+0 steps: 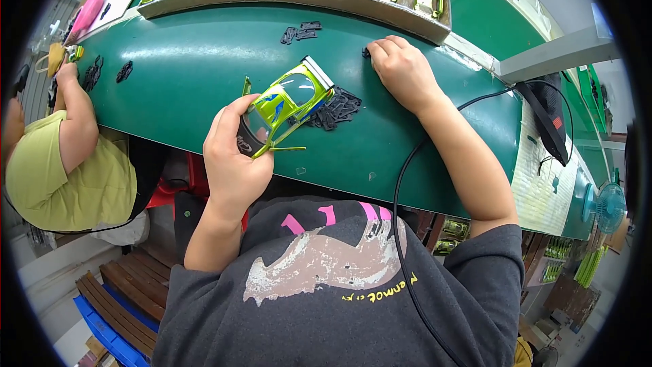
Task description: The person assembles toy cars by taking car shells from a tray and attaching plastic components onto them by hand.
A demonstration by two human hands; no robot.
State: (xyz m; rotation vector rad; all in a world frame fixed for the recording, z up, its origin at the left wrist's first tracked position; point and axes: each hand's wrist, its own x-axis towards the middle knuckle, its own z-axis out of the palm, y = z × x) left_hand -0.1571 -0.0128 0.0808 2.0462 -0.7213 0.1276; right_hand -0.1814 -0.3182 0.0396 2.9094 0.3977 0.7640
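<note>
- At the far left of the table point(173, 81): co-worker in a lime shirt point(88, 170); dark small parts point(124, 71) lie loose nearby.
- Left of centre: left hand point(238, 143), fingers wrapped closed around the dark-banded end of a lime-green toy car body point(282, 98). Grip looks secure.
- Car body is held over the near half of the table, tilted, white-edged spoiler point(318, 73) pointing up and right. Narrow lime flaps point(290, 149) stick out at both sides.
- Handling estimate: shell appears hollow, so probably light for its bulk; stiff, not squeezable. Glossy finish may slide under dry fingers. Metal or plastic: cannot tell.
- Weak points, judged: the thin flaps, clear window point(297, 88) and spoiler; pressure there could snap or scratch.
- Best hold: across the solid sides or around the blunt end, as now, clear of flaps.
- Centre, beyond the car: cluster of black pieces point(301, 32); a larger heap of flat black parts point(336, 109) lies by the spoiler end. Likely light, stiff; pinch singly by the edges.
- Right of centre: right hand point(401, 71), fingers curled together at a small black piece point(366, 52); whether pinched or merely touched, cannot tell.
</note>
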